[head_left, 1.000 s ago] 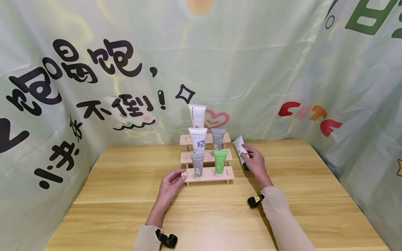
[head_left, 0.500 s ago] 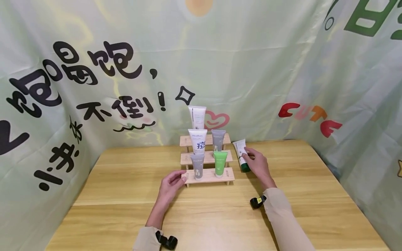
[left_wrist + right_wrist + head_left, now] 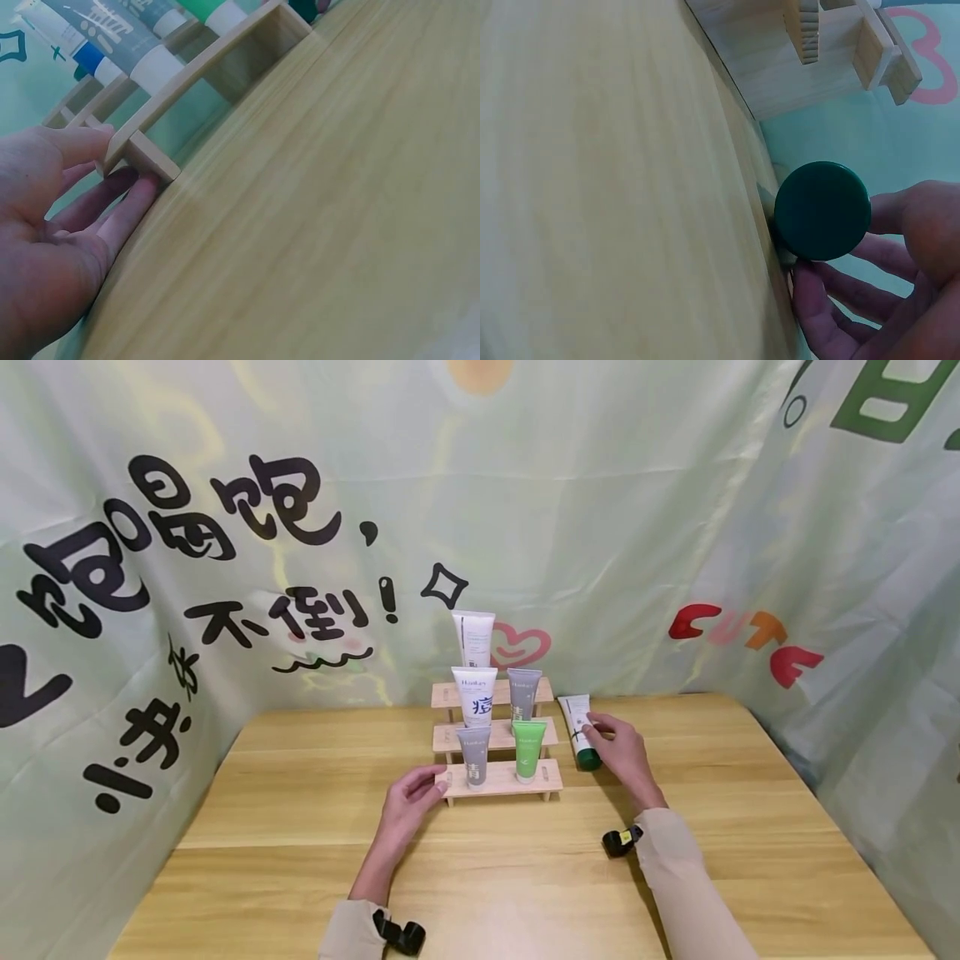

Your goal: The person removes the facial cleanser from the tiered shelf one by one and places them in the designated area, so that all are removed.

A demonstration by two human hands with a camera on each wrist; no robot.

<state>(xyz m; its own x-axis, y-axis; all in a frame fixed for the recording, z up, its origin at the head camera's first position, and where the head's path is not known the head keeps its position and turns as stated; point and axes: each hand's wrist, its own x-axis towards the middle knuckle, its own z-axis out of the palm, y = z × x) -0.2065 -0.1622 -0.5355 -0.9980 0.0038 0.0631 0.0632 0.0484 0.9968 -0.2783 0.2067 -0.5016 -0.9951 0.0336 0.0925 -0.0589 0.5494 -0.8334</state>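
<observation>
My left hand (image 3: 408, 802) grips the left end of a three-tier wooden display stand (image 3: 498, 785); in the left wrist view the thumb lies on its corner and fingers curl at the leg. To the right of the stand, my right hand (image 3: 621, 753) holds a white squeeze tube (image 3: 576, 717) by its right side. This tube lies on the table, its dark green cap (image 3: 823, 211) towards me. On the stand stand a grey tube (image 3: 474, 756) and a green tube (image 3: 529, 750) in front, a white tube (image 3: 474, 693) and a grey tube (image 3: 523, 693) behind, and a taller white tube (image 3: 474, 639) on top.
The wooden table (image 3: 300, 827) reaches back to a printed cloth backdrop (image 3: 600, 527), which also hangs along both sides. A black wrist camera is strapped at each sleeve, the left one (image 3: 401, 935) and the right one (image 3: 621, 842).
The white tube in my right hand has turned straighter and come slightly towards me, its green cap now showing more. My right hand has shifted a little right and nearer. The left hand stays on the stand.
</observation>
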